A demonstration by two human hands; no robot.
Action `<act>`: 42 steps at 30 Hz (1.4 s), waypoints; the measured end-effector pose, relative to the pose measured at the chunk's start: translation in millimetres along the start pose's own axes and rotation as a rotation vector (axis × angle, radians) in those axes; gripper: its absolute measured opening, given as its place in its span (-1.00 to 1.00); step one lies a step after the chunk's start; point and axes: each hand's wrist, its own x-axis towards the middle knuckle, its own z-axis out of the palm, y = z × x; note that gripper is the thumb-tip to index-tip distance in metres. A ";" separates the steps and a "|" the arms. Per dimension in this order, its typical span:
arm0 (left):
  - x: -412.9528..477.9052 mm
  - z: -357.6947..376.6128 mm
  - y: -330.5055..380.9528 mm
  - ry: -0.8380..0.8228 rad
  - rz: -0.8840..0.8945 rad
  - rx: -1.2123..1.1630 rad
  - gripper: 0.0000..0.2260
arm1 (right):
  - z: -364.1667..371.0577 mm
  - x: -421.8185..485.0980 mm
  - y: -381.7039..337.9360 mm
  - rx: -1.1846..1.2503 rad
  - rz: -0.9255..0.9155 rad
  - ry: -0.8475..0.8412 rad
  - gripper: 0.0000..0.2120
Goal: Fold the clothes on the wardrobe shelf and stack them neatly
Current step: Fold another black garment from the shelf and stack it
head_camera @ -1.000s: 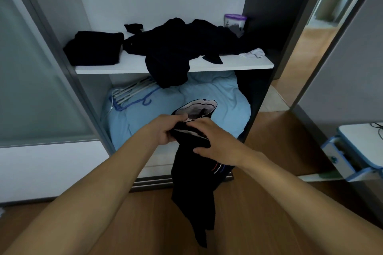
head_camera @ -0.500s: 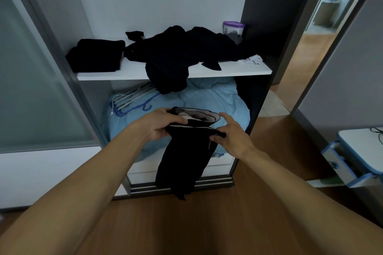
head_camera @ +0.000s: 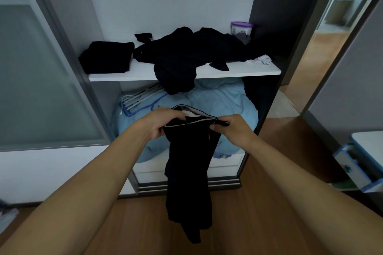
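I hold a pair of black trousers by the waistband in front of the wardrobe, legs hanging down over the wooden floor. My left hand grips the waistband's left end and my right hand pinches its right end. On the white shelf lies a loose heap of dark clothes, part of it drooping over the front edge. A folded black garment sits at the shelf's left end. A small white cloth lies at the right end.
A purple-lidded tub stands at the shelf's back right. Below the shelf are a light blue duvet and white hangers. A frosted sliding door is on the left. An open drawer of a blue-and-white desk juts out on the right.
My hands moved apart along the waistband and stretched it flat. The trousers' legs now hang straighter and longer than half a second ago.
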 end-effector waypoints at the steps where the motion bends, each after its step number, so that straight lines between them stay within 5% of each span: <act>1: -0.7 -1.9 -0.3 0.007 -0.004 0.015 -0.92 | 0.0 0.3 -1.5 -0.004 -0.003 0.007 -0.72; 7: -2.0 -14.0 -5.4 0.163 0.106 0.318 -0.69 | 2.3 1.7 -8.3 -0.125 -0.064 0.026 -0.86; 12: -2.9 -9.6 -10.2 0.139 0.142 0.150 -0.68 | -1.3 1.5 -1.7 0.010 0.081 -0.060 -0.69; 19: -2.9 -21.3 -12.3 0.054 0.093 -0.051 -0.87 | 6.7 -0.7 -1.8 0.223 0.120 0.078 -0.91; 23: -3.2 -40.0 -20.8 -0.200 0.207 -0.149 -0.46 | 5.1 1.4 -12.6 0.343 0.069 0.156 -0.93; 26: -3.6 -35.8 -24.6 -0.155 0.318 0.027 -0.38 | 7.2 1.6 -24.8 0.428 0.072 0.148 -0.88; 31: 2.5 -34.5 -22.4 0.129 0.399 0.039 -0.62 | 0.6 1.8 -33.5 0.444 0.046 0.136 -0.90; 42: 3.0 -16.7 -14.1 0.071 0.507 -0.190 -0.67 | -20.9 3.7 -47.0 0.508 -0.102 0.159 -0.59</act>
